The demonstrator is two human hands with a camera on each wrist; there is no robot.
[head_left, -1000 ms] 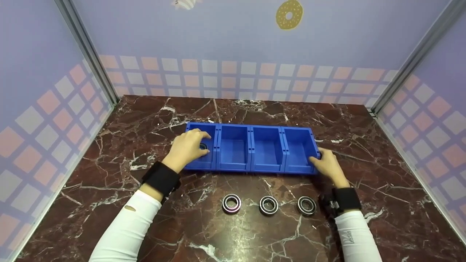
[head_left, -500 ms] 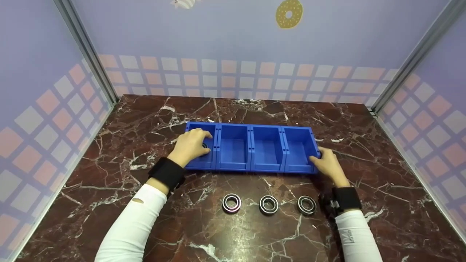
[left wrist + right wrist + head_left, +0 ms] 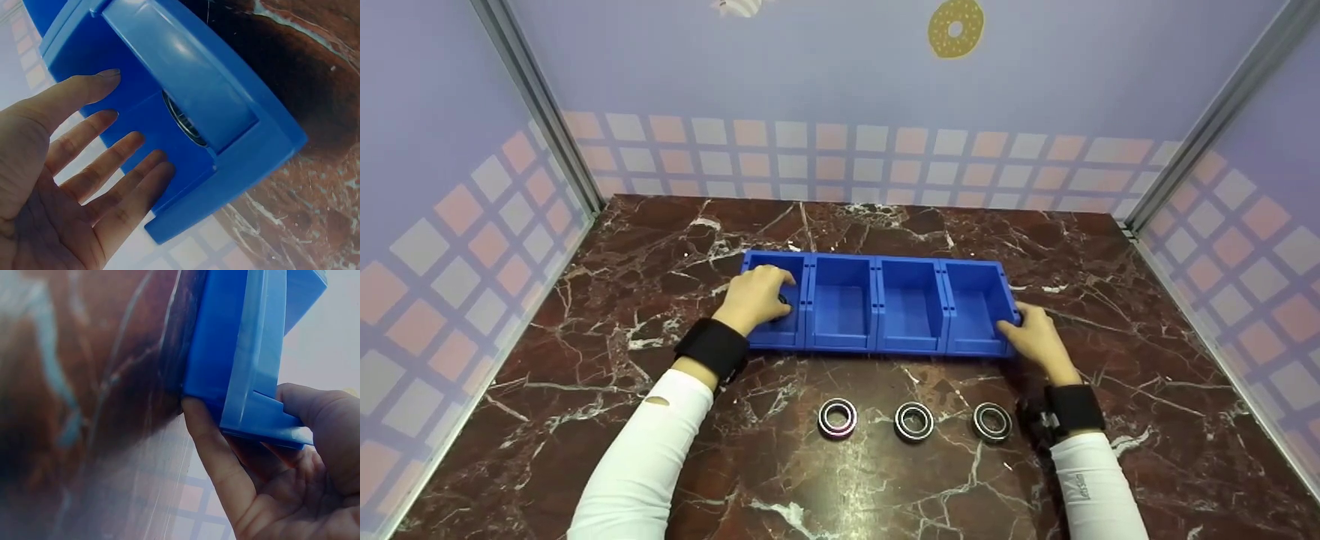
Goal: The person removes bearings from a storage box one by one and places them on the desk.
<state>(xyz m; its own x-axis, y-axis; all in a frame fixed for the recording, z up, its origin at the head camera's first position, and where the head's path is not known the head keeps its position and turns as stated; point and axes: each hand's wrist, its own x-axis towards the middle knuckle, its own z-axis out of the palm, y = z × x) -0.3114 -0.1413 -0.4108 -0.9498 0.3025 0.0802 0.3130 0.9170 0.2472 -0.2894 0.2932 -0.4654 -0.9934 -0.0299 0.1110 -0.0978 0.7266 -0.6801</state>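
A blue storage bin row (image 3: 840, 341) with several side-by-side compartments stands on the table. My left hand (image 3: 751, 298) reaches into its leftmost compartment. In the left wrist view, the fingers (image 3: 95, 169) are spread and lightly bent with nothing between them. A ball bearing (image 3: 184, 121) lies in that compartment, apart from the fingers and partly hidden behind the bin's front lip. At the other end, my right hand (image 3: 1037, 341) grips the bin's right side wall. The right wrist view has the thumb (image 3: 306, 402) inside the wall and the other fingers outside and beneath.
Three ball bearings lie in a row in front of the bin: a left one (image 3: 838, 418), a middle one (image 3: 914, 421) and a right one (image 3: 992, 422). The marbled table (image 3: 697, 450) is enclosed by patterned panels (image 3: 840, 90) at the back and sides.
My left wrist and forearm have shifted right and slightly forward, while the left hand stays over the leftmost compartment. The right hand, the bin and the three bearings in front have not moved.
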